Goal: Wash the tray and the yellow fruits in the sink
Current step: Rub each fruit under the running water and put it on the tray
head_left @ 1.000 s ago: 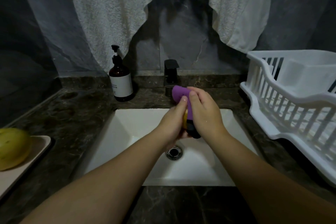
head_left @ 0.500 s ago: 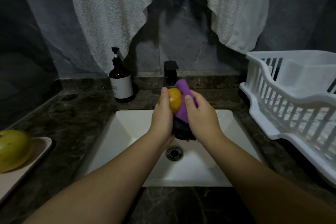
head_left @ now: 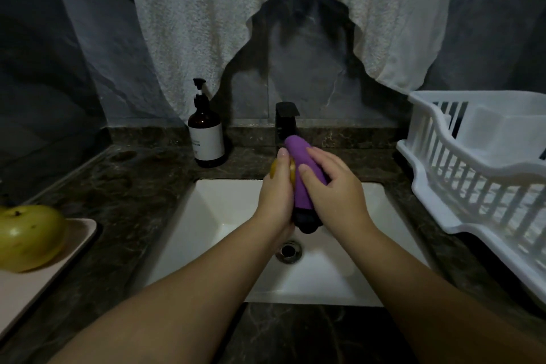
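Over the white sink (head_left: 224, 224) my left hand (head_left: 276, 195) grips a small yellow fruit (head_left: 292, 173), mostly hidden under the fingers. My right hand (head_left: 334, 189) holds a purple sponge (head_left: 301, 168) with a dark underside and presses it against the fruit. A second, larger yellow-green fruit (head_left: 28, 236) lies on the beige tray (head_left: 79, 233) at the left edge of the counter. The black tap (head_left: 286, 121) stands just behind my hands; no water stream can be made out.
A brown soap pump bottle (head_left: 206, 133) stands on the dark marble counter (head_left: 133, 186) left of the tap. A white plastic dish rack (head_left: 472, 174) fills the right side. A white towel (head_left: 206, 23) hangs on the wall above. The drain (head_left: 289, 250) sits below my hands.
The sponge has slid up over the fruit, hiding more of it than half a second ago. Both hands stay together above the sink, shifted slightly right.
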